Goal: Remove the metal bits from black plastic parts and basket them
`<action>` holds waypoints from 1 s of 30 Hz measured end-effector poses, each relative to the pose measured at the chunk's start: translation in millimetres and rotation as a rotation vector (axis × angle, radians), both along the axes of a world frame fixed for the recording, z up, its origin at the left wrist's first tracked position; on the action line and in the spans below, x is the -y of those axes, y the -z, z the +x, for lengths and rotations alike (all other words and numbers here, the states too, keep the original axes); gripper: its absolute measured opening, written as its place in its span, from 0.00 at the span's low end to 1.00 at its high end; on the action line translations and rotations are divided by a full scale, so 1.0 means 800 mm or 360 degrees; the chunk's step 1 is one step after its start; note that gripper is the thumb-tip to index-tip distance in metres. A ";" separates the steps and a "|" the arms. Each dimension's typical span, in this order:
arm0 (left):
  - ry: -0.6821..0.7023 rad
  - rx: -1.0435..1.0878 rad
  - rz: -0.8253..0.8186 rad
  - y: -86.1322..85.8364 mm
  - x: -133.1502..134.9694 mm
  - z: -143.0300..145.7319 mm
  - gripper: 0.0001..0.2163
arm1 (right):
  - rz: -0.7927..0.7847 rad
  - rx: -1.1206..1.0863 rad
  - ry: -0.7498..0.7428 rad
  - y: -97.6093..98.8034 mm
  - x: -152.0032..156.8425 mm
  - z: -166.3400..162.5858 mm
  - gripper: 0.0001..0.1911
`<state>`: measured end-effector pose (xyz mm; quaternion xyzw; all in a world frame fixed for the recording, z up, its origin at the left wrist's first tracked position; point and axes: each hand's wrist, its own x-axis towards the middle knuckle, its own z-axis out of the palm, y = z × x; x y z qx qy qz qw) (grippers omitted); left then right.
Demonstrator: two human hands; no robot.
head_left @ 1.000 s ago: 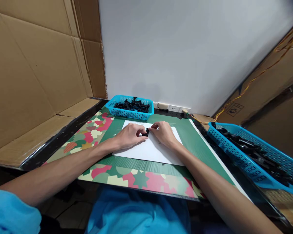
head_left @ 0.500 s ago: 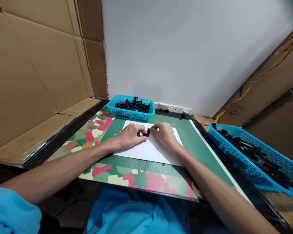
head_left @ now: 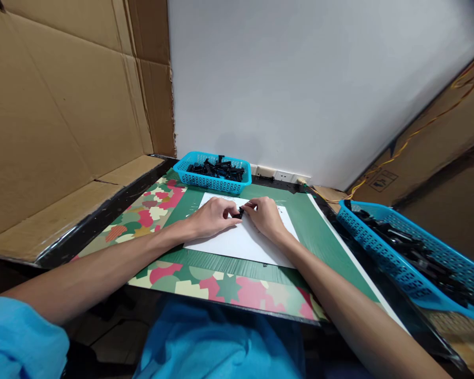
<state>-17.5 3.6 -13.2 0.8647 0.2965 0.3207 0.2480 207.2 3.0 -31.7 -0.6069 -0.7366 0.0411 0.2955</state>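
Observation:
Over a white sheet (head_left: 237,245) on the table, both my hands meet at a small black plastic part (head_left: 239,213). My left hand (head_left: 212,217) pinches it from the left between thumb and fingers. From the right, the closed fingertips of my right hand (head_left: 264,215) grip its upper right end. Much of the part is hidden by the fingers, so its exact kind does not show.
A blue basket (head_left: 213,183) of black plastic parts stands at the back of the green patterned mat (head_left: 229,287). Another blue basket (head_left: 403,279) with black parts is at the right. Cardboard (head_left: 63,105) walls the left; sockets (head_left: 282,175) line the white wall.
Both hands stay at the same spot with the black part between them. The whole view has shifted very slightly; the fingers show hardly any movement.

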 end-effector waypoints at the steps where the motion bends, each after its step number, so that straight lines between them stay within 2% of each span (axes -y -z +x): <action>1: 0.0001 -0.0001 -0.0008 0.000 0.000 0.000 0.07 | 0.0001 0.0007 -0.0013 0.000 0.000 0.000 0.13; 8: -0.0014 0.0002 0.0022 0.003 -0.002 0.001 0.08 | -0.0002 0.0060 -0.0126 -0.007 0.007 -0.001 0.24; 12: -0.0027 -0.0018 0.0050 0.003 -0.002 0.000 0.08 | -0.0032 0.0058 -0.0143 -0.012 0.011 -0.001 0.27; 18: -0.0040 -0.0084 0.0089 -0.002 -0.001 -0.001 0.07 | 0.0038 -0.0101 -0.0183 -0.012 0.005 0.011 0.20; 24: -0.0026 -0.0088 0.0067 -0.002 -0.001 -0.002 0.08 | 0.0054 -0.0447 -0.0266 -0.017 -0.007 0.023 0.23; 30: 0.0024 -0.0087 0.0057 -0.001 -0.002 -0.002 0.08 | -0.0051 -0.0189 -0.0240 -0.015 0.000 0.020 0.17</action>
